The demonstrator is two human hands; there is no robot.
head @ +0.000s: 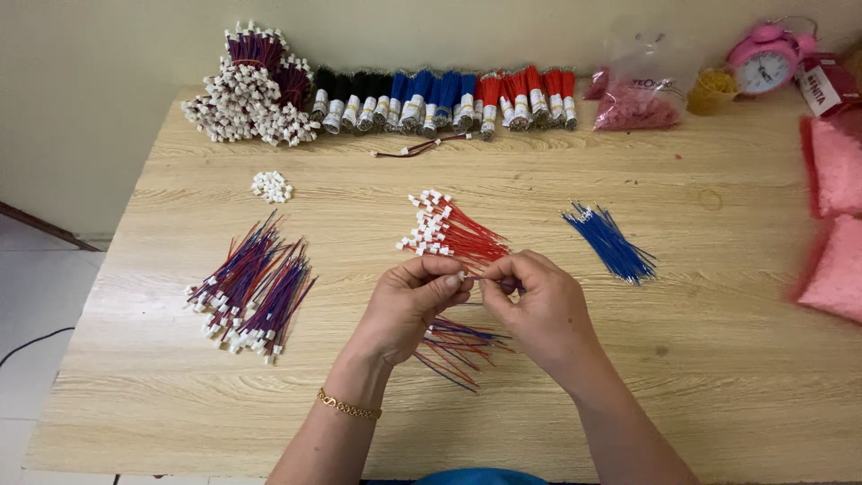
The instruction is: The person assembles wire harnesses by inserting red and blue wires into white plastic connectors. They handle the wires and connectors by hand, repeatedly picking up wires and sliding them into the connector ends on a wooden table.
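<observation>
Both hands meet above the pale wood-grain worktop (628, 377): left hand (409, 301) pinches a small white plastic connector (462, 277), right hand (539, 305) pinches a thin wire, just below the fanned red wires (453, 232). Judged mid-insertion; seating the wire calls for fine alignment.

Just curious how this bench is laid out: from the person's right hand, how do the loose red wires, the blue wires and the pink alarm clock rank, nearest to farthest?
From the right hand:
1. Red wires with white connectors, just ahead, slightly left.
2. Blue wires, ahead to the right.
3. Pink alarm clock, far back right corner.
</observation>
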